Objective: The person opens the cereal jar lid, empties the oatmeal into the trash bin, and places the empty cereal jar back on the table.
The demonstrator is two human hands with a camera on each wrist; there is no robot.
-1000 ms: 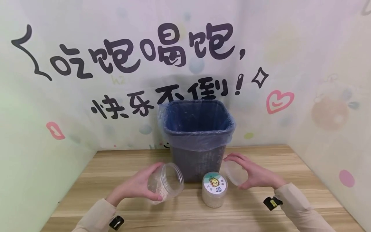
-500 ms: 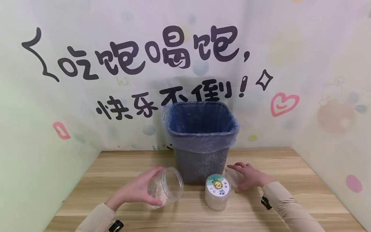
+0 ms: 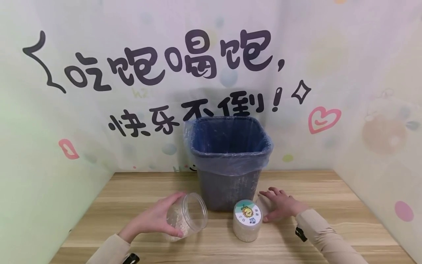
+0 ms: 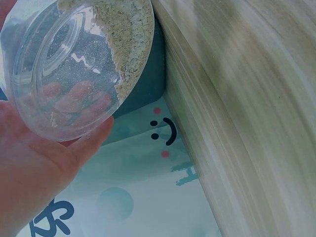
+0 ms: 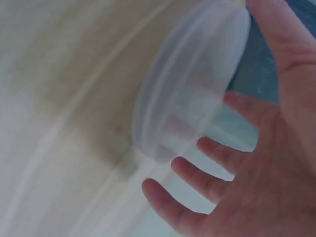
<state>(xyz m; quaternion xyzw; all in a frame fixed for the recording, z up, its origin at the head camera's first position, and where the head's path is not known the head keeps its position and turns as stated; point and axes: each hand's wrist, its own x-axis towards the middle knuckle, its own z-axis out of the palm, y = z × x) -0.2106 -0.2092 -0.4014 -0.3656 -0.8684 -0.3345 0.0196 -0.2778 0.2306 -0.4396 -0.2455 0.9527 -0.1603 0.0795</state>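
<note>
My left hand (image 3: 151, 222) grips a clear plastic jar (image 3: 195, 212), tipped on its side with its open mouth facing right. Pale flaky grains (image 4: 126, 42) lie along the jar's lower wall. At the right, my right hand (image 3: 283, 206) holds a translucent round lid (image 5: 192, 94) by its edge, thumb and index finger at the rim and the other fingers spread. The lid is tilted, low over the table. Between the hands stands a second jar (image 3: 246, 231), upright, its lid bearing a sunflower label (image 3: 247, 212).
Behind the jars a dark blue trash bin (image 3: 227, 187), lined with a clear bag (image 3: 227, 163), stands upright on the wooden table (image 3: 145, 187). A printed backdrop (image 3: 132, 22) with large lettering closes off the back, and walls flank both sides.
My right hand has come down toward the table with the lid, its fingers spreading. My left hand keeps hold of the tipped jar, almost still. The head view has shifted slightly.
</note>
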